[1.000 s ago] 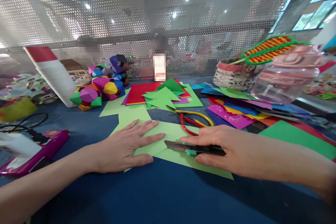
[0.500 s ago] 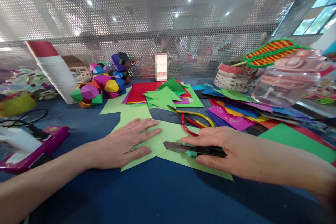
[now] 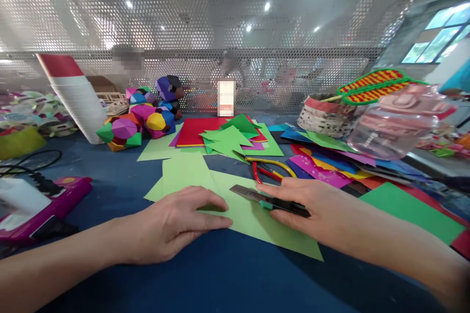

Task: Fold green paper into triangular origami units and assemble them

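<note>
Nearest, on the blue table top [image 3: 205,283], a left hand [image 3: 176,222] low at the near edge of the paper, with fingers bent and a gap between forefinger and thumb; cannot tell whether pinching any paper. To the right, a right hand [image 3: 319,208] clasped round a utility knife [image 3: 271,200], with bare blade angled leftward above or on a pale green sheet [image 3: 257,217]; cannot tell whether touching. Farther left, a magenta power strip [image 3: 73,190].

Just beyond the left hand, a pale green rectangle [image 3: 183,176] next to a slanting line in the sheet, crease or cut, hard to say. Near the right fingers, red-and-yellow-handled scissors [image 3: 266,159], lying unused.

Next, green tree-shaped cut-outs [image 3: 227,142], at least two, on a stack of red and other coloured paper [image 3: 196,129]. Judging by these, some shaping already done; by the plain-edged pale green pieces and drawn blade, probably partway through, with cutting left there. How much, impossible to tell.

At the right, loose coloured sheets [image 3: 325,166]; at the left, faceted paper balls [image 3: 123,129]. Farther back, a woven basket [image 3: 323,117] and, behind everything, a perforated metal screen [image 3: 205,19].
</note>
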`<state>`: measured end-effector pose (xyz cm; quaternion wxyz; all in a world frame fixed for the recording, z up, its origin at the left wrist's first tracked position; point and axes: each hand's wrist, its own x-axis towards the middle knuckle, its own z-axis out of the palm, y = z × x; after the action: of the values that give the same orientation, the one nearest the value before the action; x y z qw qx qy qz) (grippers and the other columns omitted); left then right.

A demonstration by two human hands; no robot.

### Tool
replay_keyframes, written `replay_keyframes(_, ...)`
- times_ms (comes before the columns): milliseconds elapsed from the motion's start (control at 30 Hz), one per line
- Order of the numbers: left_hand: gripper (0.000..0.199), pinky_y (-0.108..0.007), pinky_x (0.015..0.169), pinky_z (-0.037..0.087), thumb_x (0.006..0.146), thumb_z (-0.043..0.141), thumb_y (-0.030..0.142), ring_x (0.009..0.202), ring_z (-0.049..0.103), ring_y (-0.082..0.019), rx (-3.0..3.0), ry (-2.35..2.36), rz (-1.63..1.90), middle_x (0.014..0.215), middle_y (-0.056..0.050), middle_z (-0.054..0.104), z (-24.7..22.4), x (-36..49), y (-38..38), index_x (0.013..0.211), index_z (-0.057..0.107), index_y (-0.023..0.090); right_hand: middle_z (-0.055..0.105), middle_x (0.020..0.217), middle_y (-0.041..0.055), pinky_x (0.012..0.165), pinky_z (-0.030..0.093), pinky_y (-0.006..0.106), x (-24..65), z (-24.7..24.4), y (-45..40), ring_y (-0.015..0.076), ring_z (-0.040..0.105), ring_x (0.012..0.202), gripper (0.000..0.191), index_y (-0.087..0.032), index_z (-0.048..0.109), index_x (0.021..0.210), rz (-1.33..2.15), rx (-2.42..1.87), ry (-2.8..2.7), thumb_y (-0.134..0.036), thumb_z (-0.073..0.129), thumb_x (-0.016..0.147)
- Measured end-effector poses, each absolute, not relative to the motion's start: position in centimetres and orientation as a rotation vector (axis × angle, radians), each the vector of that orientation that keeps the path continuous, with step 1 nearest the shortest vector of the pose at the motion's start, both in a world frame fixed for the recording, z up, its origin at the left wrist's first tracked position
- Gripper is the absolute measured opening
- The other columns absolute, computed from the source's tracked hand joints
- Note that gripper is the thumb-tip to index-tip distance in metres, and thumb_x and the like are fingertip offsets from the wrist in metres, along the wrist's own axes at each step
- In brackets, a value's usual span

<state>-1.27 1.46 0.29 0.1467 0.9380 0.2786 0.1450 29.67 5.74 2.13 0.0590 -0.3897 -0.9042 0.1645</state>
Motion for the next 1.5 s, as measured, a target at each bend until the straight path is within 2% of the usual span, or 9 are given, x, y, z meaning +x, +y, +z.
replay_keyframes(100, 0.045, -0.037, 0.110, 0.046, 0.103, 0.040, 0.015, 0.129, 0.054, -0.023, 2.656, 0.808, 0.330, 0.140, -0.008, 0.057, 0.8, -1.3, 1.4, 0.144, 0.053, 0.031, 0.067, 0.124, 0.0045, 0.093, 0.049, 0.044, 29.7, 2.0, 5.8, 0.0278, 0.063, 0.111, 0.049, -0.044, 0.048, 0.147, 0.480, -1.174, -2.745, -0.045, 0.052, 0.098)
replay_keyframes(267, 0.060, -0.048, 0.127, 0.012, 0.104, 0.038, 0.013, 0.150, 0.031, -0.022, 2.671, 0.817, 0.179, 0.155, 0.001, 0.047, 0.8, -1.5, 1.4, 0.157, 0.028, 0.037, 0.068, 0.121, 0.0080, 0.084, 0.052, 0.041, 29.6, 1.9, 5.8, 0.0267, 0.067, 0.101, 0.050, -0.041, 0.046, 0.149, 0.437, -1.238, -2.758, -0.047, 0.049, 0.099)
replay_keyframes(333, 0.062, -0.048, 0.127, 0.007, 0.105, 0.038, 0.016, 0.152, 0.024, -0.021, 2.662, 0.836, 0.178, 0.158, 0.003, 0.043, 0.7, -1.6, 1.4, 0.159, 0.019, 0.038, 0.068, 0.118, 0.0091, 0.084, 0.053, 0.042, 29.6, 1.9, 5.8, 0.0272, 0.067, 0.101, 0.050, -0.039, 0.047, 0.149, 0.426, -1.263, -2.760, -0.050, 0.047, 0.099)
replay_keyframes(533, 0.055, -0.047, 0.128, 0.006, 0.107, 0.036, 0.020, 0.154, 0.017, -0.020, 2.674, 0.851, 0.090, 0.163, 0.007, 0.030, 0.8, -1.6, 1.4, 0.158, 0.025, 0.040, 0.068, 0.120, 0.0084, 0.086, 0.052, 0.043, 29.5, 2.0, 5.8, 0.0276, 0.066, 0.102, 0.051, -0.040, 0.047, 0.148, 0.431, -1.280, -2.773, -0.051, 0.048, 0.099)
replay_keyframes(867, 0.049, -0.063, 0.122, 0.009, 0.103, 0.050, 0.044, 0.153, 0.012, -0.035, 2.650, 0.940, 0.173, 0.166, 0.005, 0.016, 0.4, -2.1, 1.4, 0.151, 0.038, 0.047, 0.068, 0.121, 0.0091, 0.090, 0.051, 0.042, 29.3, 2.3, 5.4, 0.0261, 0.065, 0.103, 0.052, -0.037, 0.046, 0.150, 0.467, -1.263, -2.750, -0.050, 0.048, 0.100)
replay_keyframes(1033, 0.043, -0.057, 0.124, 0.006, 0.109, 0.034, 0.036, 0.154, 0.012, -0.027, 2.582, 0.943, 0.130, 0.166, 0.008, 0.018, 0.8, -2.3, 1.7, 0.150, 0.038, 0.046, 0.068, 0.118, 0.0089, 0.091, 0.050, 0.041, 28.8, 2.8, 4.9, 0.0248, 0.064, 0.103, 0.052, -0.033, 0.048, 0.149, 0.512, -1.240, -2.744, -0.052, 0.046, 0.101)
replay_keyframes(1233, 0.048, -0.054, 0.125, 0.002, 0.108, 0.037, 0.041, 0.155, 0.009, -0.027, 2.599, 0.896, 0.081, 0.166, 0.009, 0.015, 0.8, -2.6, 2.3, 0.154, 0.029, 0.046, 0.065, 0.130, 0.0084, 0.098, 0.048, 0.042, 28.6, 3.2, 4.8, 0.0264, 0.061, 0.115, 0.053, -0.033, 0.048, 0.149, 0.523, -1.273, -2.752, -0.053, 0.047, 0.100)
replay_keyframes(1367, 0.064, -0.045, 0.126, 0.005, 0.105, 0.042, 0.047, 0.154, 0.014, -0.024, 2.617, 0.937, 0.157, 0.166, 0.001, 0.020, 0.2, -2.7, 2.4, 0.160, 0.012, 0.035, 0.066, 0.129, 0.0079, 0.099, 0.050, 0.042, 28.7, 3.3, 4.8, 0.0260, 0.063, 0.115, 0.052, -0.033, 0.049, 0.148, 0.546, -1.280, -2.755, -0.053, 0.048, 0.100)
replay_keyframes(1500, 0.074, -0.044, 0.126, 0.012, 0.103, 0.042, 0.054, 0.153, 0.016, -0.029, 2.580, 1.080, 0.131, 0.166, -0.008, 0.016, 0.1, -2.6, 2.0, 0.162, 0.011, 0.021, 0.058, 0.145, 0.0056, 0.111, 0.041, 0.048, 29.3, 3.1, 4.9, 0.0281, 0.055, 0.129, 0.052, -0.035, 0.051, 0.147, 0.580, -1.249, -2.781, -0.054, 0.051, 0.099)
